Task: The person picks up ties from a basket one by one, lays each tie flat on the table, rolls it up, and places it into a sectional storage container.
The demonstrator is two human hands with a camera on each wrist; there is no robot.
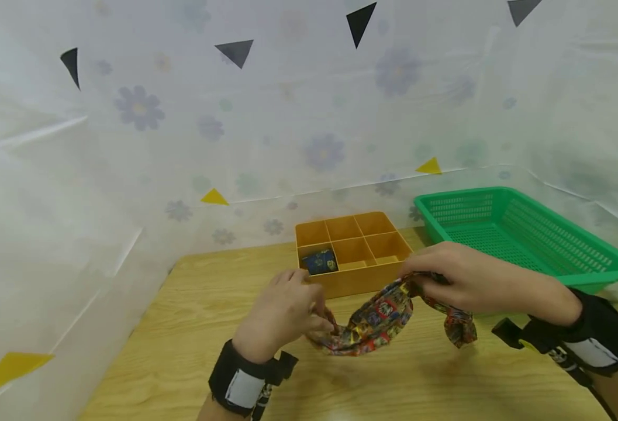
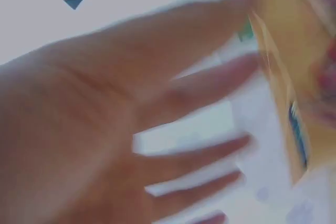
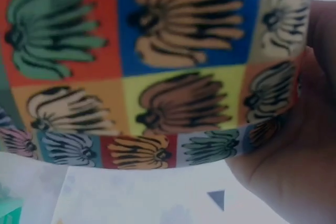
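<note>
Patterned cloth [image 1: 387, 318] gripped by right hand [image 1: 466, 278]; left hand [image 1: 282, 310] pinches other end.

A light wooden table [image 1: 193, 345] stands against a white sheet backdrop [image 1: 287, 117] printed with pale flowers. Black, grey and yellow triangles are stuck on the sheet, which wraps round the table's far and side edges under even, soft light.

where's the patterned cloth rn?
Head view: the colourful patterned cloth hangs between both hands, just above the wooden table, in front of the orange divided box.
</note>
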